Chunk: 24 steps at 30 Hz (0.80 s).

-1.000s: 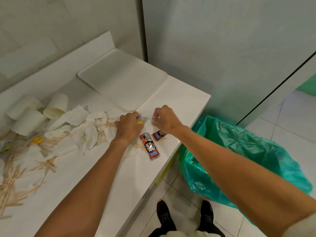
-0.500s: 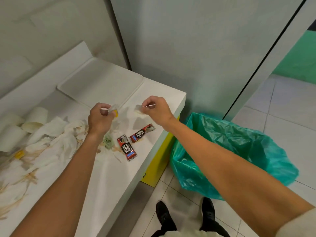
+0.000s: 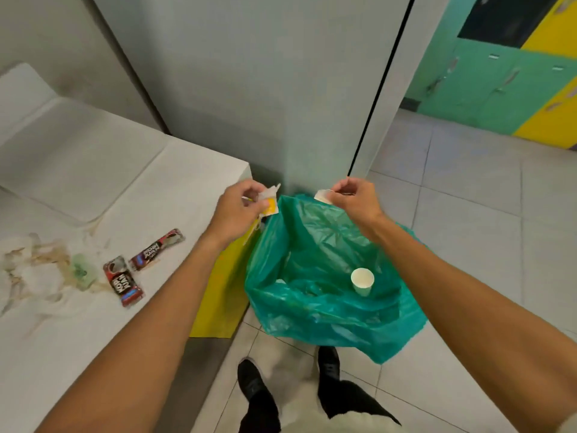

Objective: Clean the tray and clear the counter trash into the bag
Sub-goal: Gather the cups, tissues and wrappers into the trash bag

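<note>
Risk: the left hand [image 3: 237,210] sits over the counter's [image 3: 187,182] right end, at the green bag's [image 3: 327,310] left rim rather than over its mouth. Released here, its load could slip down past the yellow side panel [image 3: 221,295] to the floor [image 3: 468,239]. The bag is limp with a slumped rim, so light paper may drift.

Left hand: fingers curled, gripping a wad of paper scraps [image 3: 270,200], white and yellow.

Right hand [image 3: 356,201]: over the bag's far rim, thumb and forefinger pinching a small white scrap [image 3: 323,195].

The bag stands on the floor against the counter's end, with a paper cup [image 3: 362,281] inside. Two coffee sachets [image 3: 125,281] and stained tissues [image 3: 31,270] lie nearer the counter's front edge. The tray [image 3: 71,157] sits toward its back edge.
</note>
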Each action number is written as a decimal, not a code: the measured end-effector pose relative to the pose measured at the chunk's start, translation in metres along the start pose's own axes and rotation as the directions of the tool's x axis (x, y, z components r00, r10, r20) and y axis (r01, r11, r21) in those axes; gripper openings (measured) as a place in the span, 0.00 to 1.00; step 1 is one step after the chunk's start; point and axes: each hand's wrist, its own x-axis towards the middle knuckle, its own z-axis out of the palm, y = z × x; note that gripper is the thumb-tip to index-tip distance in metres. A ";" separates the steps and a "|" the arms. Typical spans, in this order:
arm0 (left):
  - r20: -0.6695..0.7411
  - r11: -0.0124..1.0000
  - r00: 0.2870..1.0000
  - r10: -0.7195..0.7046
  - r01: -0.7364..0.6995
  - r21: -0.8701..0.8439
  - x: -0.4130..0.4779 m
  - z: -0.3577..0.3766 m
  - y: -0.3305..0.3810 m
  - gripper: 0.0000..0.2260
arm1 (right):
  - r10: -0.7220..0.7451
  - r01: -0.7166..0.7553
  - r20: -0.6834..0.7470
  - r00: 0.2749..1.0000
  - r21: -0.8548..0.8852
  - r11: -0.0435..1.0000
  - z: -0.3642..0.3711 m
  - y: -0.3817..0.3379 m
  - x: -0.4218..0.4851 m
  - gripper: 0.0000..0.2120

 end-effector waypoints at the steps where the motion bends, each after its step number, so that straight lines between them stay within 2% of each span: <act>1: 0.049 1.000 0.999 -0.006 0.005 0.009 0.002 0.027 -0.002 0.08 | 0.023 -0.023 -0.009 1.000 -0.027 0.999 -0.016 0.011 0.000 0.11; 6: 0.210 0.992 0.970 -0.121 0.123 0.005 -0.001 0.132 -0.023 0.08 | 0.100 -0.104 -0.034 0.994 -0.114 0.988 -0.071 0.056 -0.001 0.13; 12: 0.254 0.955 0.925 -0.284 0.297 -0.013 -0.012 0.200 -0.048 0.11 | 0.165 -0.166 -0.023 0.986 -0.253 0.953 -0.099 0.098 0.008 0.05; 17: 0.245 0.925 0.892 -0.380 0.369 0.093 -0.021 0.201 -0.066 0.14 | 0.174 -0.155 0.015 0.985 -0.389 0.908 -0.102 0.125 0.014 0.07; 24: 0.173 0.941 0.926 -0.337 0.323 0.103 -0.028 0.152 -0.069 0.11 | 0.169 -0.110 0.124 0.978 -0.381 0.918 -0.075 0.111 0.013 0.07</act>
